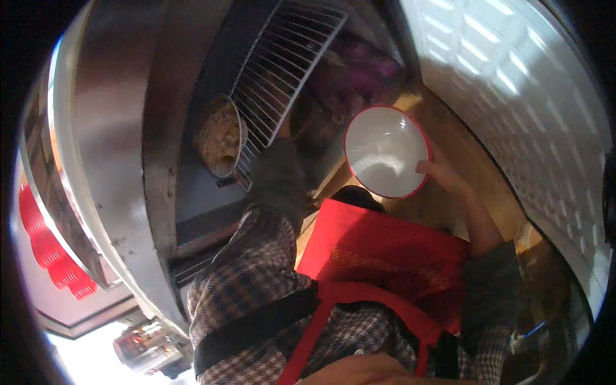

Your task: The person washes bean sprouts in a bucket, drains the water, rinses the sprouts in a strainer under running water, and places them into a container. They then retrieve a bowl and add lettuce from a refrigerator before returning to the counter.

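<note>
My right hand [445,175] grips the rim of a white bowl with a red edge [385,149], its thumb over the inside wall. The bowl is held out on the right with its opening towards me, and I see nothing in it. My left arm [276,168], in a dark sleeve cuff, reaches into a low steel cabinet beside a tilted white wire shelf [288,62]. Only a dim bit of my left hand [286,127] shows by the shelf's edge; its fingers are hidden. Left of that arm sits a bowl of light brown crumbly food [219,137].
Purple bundles [358,72] lie in shadow beyond the wire shelf. A steel counter edge [110,168] runs along the left, with red ribbed items [48,250] past it. A white perforated panel [519,96] stands at the right. I wear a red apron [380,250].
</note>
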Motion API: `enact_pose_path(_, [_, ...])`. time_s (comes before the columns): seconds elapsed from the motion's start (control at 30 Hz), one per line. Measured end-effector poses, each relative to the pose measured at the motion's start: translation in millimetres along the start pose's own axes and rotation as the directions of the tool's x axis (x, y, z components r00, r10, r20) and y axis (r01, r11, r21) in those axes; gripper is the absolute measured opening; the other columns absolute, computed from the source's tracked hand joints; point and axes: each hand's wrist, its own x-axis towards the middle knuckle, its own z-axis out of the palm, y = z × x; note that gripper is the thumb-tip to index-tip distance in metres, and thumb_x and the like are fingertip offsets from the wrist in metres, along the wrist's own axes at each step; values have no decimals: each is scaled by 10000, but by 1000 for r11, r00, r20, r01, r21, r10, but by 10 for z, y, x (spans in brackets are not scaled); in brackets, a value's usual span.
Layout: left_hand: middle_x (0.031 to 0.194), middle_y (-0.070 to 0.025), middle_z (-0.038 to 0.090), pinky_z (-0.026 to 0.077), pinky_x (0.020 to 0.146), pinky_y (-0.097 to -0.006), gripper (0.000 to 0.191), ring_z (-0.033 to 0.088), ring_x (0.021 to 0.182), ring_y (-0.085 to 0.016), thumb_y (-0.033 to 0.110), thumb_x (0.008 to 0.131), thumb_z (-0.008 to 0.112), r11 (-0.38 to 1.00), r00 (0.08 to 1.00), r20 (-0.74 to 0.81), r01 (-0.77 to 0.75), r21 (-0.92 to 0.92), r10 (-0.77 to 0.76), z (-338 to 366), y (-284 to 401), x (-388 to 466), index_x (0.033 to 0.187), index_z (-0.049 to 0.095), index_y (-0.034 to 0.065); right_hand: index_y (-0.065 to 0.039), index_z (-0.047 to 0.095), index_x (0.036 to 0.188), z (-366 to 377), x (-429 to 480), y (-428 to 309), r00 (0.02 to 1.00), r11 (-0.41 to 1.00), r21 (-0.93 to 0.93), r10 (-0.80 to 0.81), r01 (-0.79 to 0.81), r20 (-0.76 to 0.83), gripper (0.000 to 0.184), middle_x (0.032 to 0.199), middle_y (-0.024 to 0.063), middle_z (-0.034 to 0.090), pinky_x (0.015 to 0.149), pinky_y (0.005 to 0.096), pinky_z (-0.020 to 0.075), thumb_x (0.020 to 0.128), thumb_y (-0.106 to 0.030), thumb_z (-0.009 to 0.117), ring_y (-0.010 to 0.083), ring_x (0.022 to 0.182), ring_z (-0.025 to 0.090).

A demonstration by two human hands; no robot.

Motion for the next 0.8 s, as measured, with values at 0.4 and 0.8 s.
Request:
enact_pose_path(0.4, [1217,-199,612,498,889,-454,623,618,1062,-359,374,867,689,986,987,-125,-118,-118,103,67,-10,263,1341,508,13,-60,430,1418,-5,511,-175,979,979,91,175,-185,103,641,1305,87,552,936,426,503,858,-276,655,226,1157,559])
enact_pose_path(0.8, [1162,-174,646,509,858,-430,578,640,1020,-336,318,852,715,961,963,-159,-238,-142,215,-98,58,115,1310,537,13,-107,335,1464,888,642,-24,982,952,291,43,-97,186,676,1356,128,495,869,485,570,884,-298,623,322,1150,579])
